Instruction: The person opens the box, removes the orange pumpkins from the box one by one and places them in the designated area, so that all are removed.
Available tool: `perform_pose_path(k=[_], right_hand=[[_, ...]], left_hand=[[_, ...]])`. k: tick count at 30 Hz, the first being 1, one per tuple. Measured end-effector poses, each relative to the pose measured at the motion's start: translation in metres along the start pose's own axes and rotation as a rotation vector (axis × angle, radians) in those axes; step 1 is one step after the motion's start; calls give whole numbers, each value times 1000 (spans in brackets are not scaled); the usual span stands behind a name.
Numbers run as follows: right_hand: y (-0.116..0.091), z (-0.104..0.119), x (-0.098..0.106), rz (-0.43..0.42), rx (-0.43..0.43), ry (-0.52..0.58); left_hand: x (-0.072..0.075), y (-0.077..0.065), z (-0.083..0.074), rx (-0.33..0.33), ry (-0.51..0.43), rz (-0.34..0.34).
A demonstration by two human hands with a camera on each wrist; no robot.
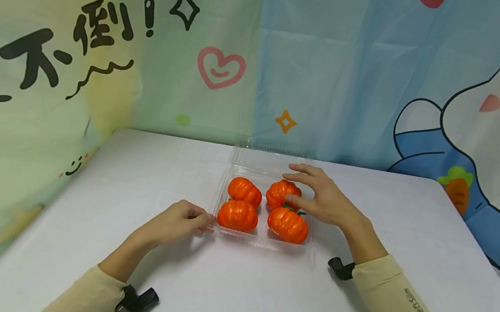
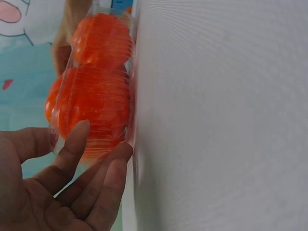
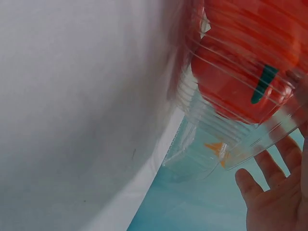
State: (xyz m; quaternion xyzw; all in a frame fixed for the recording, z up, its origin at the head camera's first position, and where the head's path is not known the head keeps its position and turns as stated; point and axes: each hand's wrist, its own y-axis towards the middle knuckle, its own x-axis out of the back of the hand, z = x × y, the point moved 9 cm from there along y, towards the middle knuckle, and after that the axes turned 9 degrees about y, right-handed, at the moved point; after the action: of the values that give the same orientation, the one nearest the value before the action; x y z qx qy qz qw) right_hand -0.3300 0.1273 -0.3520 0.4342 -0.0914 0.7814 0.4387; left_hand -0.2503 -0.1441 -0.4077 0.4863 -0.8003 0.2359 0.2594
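Observation:
A clear plastic clamshell box (image 1: 263,242) stands with its lid (image 1: 265,160) folded back. Its left half bears two orange toy pumpkins, one behind (image 1: 244,191) and one in front (image 1: 237,215). On the right lie a rear pumpkin (image 1: 276,192) and a front pumpkin (image 1: 288,226) with green stems. My left hand (image 1: 183,223) pinches the box's rim near the front left corner, thumb and index finger on the edge in the left wrist view. Over the rear right pumpkin is my right hand (image 1: 324,196), fingers spread and partly covering it; whether it touches cannot be told.
The box rests toward the far edge of a white table (image 1: 233,289). Behind hangs a printed curtain (image 1: 316,70) with a cartoon animal at right. Both sleeved forearms carry black wrist mounts, one left (image 1: 138,299) and one right (image 1: 341,268).

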Motion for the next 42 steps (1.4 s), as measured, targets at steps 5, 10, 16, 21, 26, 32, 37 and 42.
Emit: perform_pose_path(k=[5, 10, 16, 21, 26, 32, 37, 42], right_hand=[[1, 3, -2, 23, 5, -13], [2, 5, -2, 33, 10, -12], [1, 9, -3, 33, 42, -8], [-1, 12, 0, -2, 65, -12], [-3, 20, 5, -61, 152, -15], [-5, 28, 10, -105, 236, -11], [-6, 28, 14, -138, 246, 2], [-9, 25, 20, -151, 233, 26]], left_hand=[[0, 1, 0, -3, 1, 1], [-1, 1, 0, -10, -6, 3], [-1, 1, -1, -19, -16, 4], [-1, 1, -1, -15, -6, 3], [-1, 2, 0, -12, -9, 7], [-1, 2, 1, -5, -15, 6], [-1, 1, 0, -5, -31, 7], [-1, 0, 1, -3, -26, -1]])
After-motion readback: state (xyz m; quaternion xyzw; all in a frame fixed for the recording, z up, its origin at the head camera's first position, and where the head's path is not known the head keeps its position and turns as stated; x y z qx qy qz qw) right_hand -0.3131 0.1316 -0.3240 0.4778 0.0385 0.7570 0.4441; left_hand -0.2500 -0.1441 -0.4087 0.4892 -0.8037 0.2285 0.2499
